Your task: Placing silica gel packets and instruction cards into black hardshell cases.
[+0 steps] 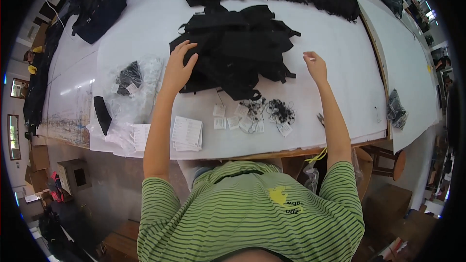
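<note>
The left hand (pixel 178 65) rests flat, fingers spread, on the black garment pile (pixel 238 48); the right hand (pixel 315 65) pinches something small, to the pile's right.

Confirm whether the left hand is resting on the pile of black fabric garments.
Yes, the left hand lies flat, fingers spread, on the near-left edge of the pile of black fabric garments.

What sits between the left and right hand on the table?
In the head view, the pile of black garments lies between the left hand, resting on its edge, and the right hand, raised beside it.
</note>
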`<state>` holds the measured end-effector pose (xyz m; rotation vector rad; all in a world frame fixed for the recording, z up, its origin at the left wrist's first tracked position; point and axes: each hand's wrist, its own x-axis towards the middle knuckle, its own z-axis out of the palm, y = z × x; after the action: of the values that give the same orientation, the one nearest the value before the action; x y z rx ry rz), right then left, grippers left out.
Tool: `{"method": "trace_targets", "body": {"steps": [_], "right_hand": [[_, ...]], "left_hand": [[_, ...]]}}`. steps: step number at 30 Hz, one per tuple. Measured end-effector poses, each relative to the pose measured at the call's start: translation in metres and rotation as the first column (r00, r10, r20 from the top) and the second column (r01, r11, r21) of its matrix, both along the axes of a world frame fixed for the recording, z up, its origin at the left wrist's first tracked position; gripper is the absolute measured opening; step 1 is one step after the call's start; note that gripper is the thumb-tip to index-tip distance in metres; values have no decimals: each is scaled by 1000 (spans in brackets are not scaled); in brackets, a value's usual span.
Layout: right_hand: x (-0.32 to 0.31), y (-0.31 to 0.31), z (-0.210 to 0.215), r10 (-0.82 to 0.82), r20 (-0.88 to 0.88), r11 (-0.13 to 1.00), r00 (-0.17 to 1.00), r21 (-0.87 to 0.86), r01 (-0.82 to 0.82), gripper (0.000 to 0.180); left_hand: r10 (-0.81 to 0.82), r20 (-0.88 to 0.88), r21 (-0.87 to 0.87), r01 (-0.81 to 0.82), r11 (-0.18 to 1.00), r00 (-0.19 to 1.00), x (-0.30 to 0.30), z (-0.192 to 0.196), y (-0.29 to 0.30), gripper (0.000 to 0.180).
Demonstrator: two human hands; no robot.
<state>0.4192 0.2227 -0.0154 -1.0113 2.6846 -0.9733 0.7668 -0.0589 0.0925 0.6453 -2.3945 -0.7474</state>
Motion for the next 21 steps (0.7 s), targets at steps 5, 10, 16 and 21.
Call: {"method": "trace_targets", "body": {"steps": [5,10,16,21], "right_hand": [[117,51,33,-43,224,940,974,-321,116,14],[178,96,27,-199,161,948,967,-218,232,13],[208,43,15,32,-148,999,989,-12,-35,48],[219,-2,-20,194,-375,979,906,11,-206,42]], "left_hand": [[180,-80,203,-161,966,980,109,-31,74,16],[429,-96,529,-319,787,898,185,-60,109,14],[281,-109,571,-171,803,953,158,-50,135,13],[131,-133,576,-31,817,982,110,-34,162,13]]}}
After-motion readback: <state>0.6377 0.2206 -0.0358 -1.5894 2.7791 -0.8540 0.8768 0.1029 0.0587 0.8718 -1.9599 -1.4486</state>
